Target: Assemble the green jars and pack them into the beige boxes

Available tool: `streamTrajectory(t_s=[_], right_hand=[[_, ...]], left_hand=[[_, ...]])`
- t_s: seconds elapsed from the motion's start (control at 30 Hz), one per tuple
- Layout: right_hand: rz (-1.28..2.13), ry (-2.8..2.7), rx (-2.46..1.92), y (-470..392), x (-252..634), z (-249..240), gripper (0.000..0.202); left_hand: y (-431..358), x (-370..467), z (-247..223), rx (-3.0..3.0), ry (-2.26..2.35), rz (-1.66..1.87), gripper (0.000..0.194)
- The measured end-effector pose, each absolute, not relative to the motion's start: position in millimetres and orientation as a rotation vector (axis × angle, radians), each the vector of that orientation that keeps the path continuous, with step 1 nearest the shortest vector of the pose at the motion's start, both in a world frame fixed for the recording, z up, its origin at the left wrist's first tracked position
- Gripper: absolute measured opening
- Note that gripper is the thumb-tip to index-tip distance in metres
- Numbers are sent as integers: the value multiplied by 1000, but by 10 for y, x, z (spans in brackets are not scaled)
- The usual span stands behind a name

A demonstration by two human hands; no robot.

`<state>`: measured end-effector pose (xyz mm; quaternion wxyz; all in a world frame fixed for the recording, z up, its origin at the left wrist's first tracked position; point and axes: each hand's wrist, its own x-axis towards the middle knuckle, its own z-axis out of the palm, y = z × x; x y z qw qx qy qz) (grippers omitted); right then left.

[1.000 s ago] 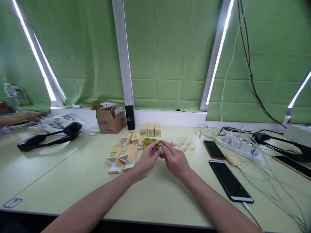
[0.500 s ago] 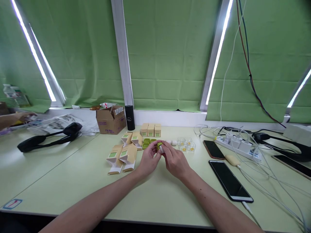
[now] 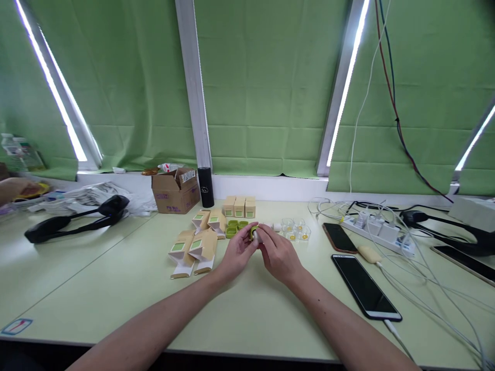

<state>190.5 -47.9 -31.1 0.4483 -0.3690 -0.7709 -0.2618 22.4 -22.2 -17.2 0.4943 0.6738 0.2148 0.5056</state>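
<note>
Near the middle of the table, my left hand (image 3: 238, 254) is closed on a small green cup (image 3: 253, 233). My right hand (image 3: 280, 255) meets it from the right, its fingers closed on a small white piece (image 3: 258, 236) against the cup; their fingers partly hide both. Just behind my left hand sit several green cups (image 3: 232, 227). Clear containers with yellow centres (image 3: 303, 234) stand behind my right hand, beside a white piece (image 3: 277, 227). Opened kraft boxes (image 3: 203, 247) lie to the left, and three closed kraft boxes (image 3: 240, 206) stand at the back.
A cardboard box (image 3: 175, 193) and a black cylinder (image 3: 205, 187) stand at the back left. Phones (image 3: 365, 286), a power strip (image 3: 381, 232) and loose cables occupy the right side. A black strap-like object (image 3: 77, 219) lies at the left by white bundles.
The green cup has turned slightly between my hands, and both hands keep their hold. The view has shifted a little. At the far left edge, another person's arm has moved.
</note>
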Motion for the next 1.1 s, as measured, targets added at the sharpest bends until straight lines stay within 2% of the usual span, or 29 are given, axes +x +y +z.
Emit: streamTrajectory(t_s=[0.1, 0.37, 0.6, 0.83, 1.1], right_hand=[[-634, -1916, -908, -474, 1893, -319, 47], [-660, -1896, -909, -458, 1871, -353, 41], [-615, -1892, -904, -462, 1869, -334, 45], [-279, -1856, -860, -489, 1884, -301, 56], [-81, -1736, -907, -481, 1902, -336, 44]], left_hand=[[-196, 229, -188, 1650, 554, 1225, 64], [-211, 256, -142, 1686, 668, 1245, 55], [-192, 257, -167, 1718, 679, 1280, 52], [-152, 221, -158, 1625, 651, 1242, 57], [-103, 196, -142, 1618, 652, 1201, 70]])
